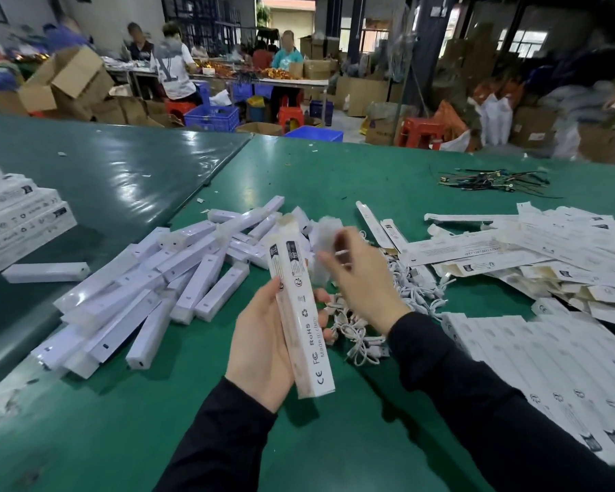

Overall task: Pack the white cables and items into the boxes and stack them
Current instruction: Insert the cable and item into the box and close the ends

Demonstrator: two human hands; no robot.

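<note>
Left hand (263, 346) holds the box (300, 314) tilted, mouth up, for loading; right hand (359, 275), blurred, grip unclear.

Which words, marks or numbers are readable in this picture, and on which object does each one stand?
"RoHS": on the long white box that the left hand holds.
"Made in China": same box, partly blurred.
"FC" and "CE" marks: same box, near its lower end.
Print on the flat boxes at the right and the stacked boxes at the left: too small or blurred to read.
</note>
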